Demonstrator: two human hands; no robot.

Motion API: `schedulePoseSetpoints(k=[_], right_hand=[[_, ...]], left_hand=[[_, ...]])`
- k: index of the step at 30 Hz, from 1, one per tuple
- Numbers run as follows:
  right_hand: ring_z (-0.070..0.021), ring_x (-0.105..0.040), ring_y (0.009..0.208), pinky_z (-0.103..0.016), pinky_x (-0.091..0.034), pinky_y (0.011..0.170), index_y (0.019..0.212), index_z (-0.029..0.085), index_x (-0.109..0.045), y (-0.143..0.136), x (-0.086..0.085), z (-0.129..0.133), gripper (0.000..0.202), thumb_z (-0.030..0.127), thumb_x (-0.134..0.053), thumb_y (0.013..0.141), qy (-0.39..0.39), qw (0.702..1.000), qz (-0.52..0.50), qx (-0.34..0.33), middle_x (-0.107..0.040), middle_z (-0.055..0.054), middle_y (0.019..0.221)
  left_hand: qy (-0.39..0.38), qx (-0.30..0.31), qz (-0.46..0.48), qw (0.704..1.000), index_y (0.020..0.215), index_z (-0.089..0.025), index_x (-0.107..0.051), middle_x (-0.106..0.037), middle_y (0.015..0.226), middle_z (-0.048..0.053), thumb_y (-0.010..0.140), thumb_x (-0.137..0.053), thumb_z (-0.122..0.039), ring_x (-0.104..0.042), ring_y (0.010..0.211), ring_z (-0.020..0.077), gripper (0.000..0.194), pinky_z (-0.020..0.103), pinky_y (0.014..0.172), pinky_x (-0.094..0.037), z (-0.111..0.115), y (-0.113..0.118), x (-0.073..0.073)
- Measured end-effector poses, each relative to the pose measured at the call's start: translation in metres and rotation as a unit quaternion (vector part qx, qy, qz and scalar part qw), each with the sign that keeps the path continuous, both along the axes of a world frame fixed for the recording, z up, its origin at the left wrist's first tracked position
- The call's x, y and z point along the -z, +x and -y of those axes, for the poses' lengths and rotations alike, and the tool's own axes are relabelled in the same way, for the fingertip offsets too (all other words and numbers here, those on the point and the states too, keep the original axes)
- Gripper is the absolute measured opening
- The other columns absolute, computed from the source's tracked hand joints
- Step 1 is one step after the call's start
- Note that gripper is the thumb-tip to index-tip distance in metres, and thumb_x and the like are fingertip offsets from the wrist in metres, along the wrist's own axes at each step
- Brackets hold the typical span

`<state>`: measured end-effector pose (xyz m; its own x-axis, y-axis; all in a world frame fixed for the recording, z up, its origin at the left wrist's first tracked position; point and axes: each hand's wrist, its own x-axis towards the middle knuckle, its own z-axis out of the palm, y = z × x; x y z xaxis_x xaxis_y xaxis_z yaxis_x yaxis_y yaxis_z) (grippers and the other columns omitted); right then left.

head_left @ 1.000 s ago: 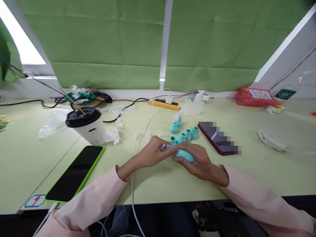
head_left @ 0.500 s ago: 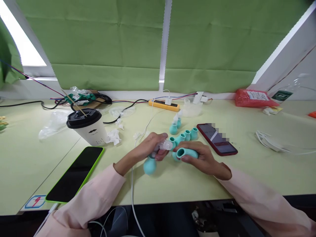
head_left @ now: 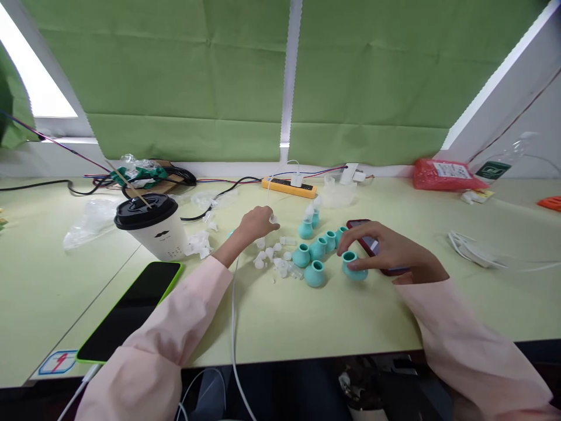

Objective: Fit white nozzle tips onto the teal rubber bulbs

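My left hand (head_left: 258, 225) reaches over the middle of the table, fingertips pinched on a small translucent plastic piece (head_left: 274, 219). Below it lie several loose translucent plastic pieces (head_left: 280, 266). My right hand (head_left: 381, 248) grips an upright teal rubber bulb (head_left: 356, 272) between thumb and fingers, its open mouth facing up. To the left of that bulb, several more open teal bulbs (head_left: 314, 273) stand in a loose group. Farther back are two teal bulbs with clear tips (head_left: 305, 228). A bit of teal (head_left: 230, 233) shows behind my left wrist, mostly hidden.
A lidded paper cup (head_left: 164, 237) and a green-cased phone (head_left: 131, 310) are at left. A red-cased phone (head_left: 366, 241) lies partly under my right hand. A white cable (head_left: 234, 327) runs past my left forearm. Behind is a yellow power strip (head_left: 289, 187).
My left hand has moved away from me, and the teal bulb with the clear tip is out of it. My right hand has shifted right and turned its bulb from lying sideways to upright.
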<state>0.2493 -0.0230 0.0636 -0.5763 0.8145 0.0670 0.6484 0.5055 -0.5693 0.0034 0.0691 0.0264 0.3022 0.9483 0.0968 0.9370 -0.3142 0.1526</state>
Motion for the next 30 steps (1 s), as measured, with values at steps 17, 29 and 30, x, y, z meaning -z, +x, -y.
schedulePoseSetpoints(k=[17,29,30], right_hand=[[-0.0120,-0.052,0.052,-0.026,-0.041,0.051,0.073,0.020,-0.060,-0.009,0.020,-0.003,0.017,0.035,-0.059,0.063,0.256,0.964,0.011,0.070,-0.058,0.000,0.060],[-0.0187,-0.056,0.072,-0.031,-0.047,0.059,0.100,0.020,-0.042,-0.081,0.045,0.057,0.035,0.039,-0.051,0.072,0.344,0.926,-0.153,-0.018,-0.057,-0.004,0.078],[-0.0173,-0.056,0.066,-0.030,-0.046,0.056,0.096,0.021,-0.043,-0.082,0.045,0.057,0.027,0.035,-0.050,0.073,0.331,0.933,-0.140,-0.022,-0.056,-0.002,0.070]], left_hand=[[0.205,0.020,0.382,0.901,0.049,-0.016,-0.040,-0.041,0.044,0.000,0.080,-0.024,-0.050,-0.046,0.048,0.0114,0.049,0.024,0.050,-0.034,0.035,0.005,-0.037],[-0.183,0.168,0.746,0.618,0.057,-0.014,-0.049,-0.060,0.071,0.006,0.080,-0.024,-0.051,-0.058,0.072,0.0150,0.050,0.029,0.069,-0.045,0.143,0.039,-0.037],[-0.210,0.173,0.741,0.613,0.061,-0.013,-0.052,-0.062,0.074,0.008,0.080,-0.024,-0.051,-0.058,0.075,0.0165,0.051,0.030,0.072,-0.044,0.143,0.039,-0.036]])
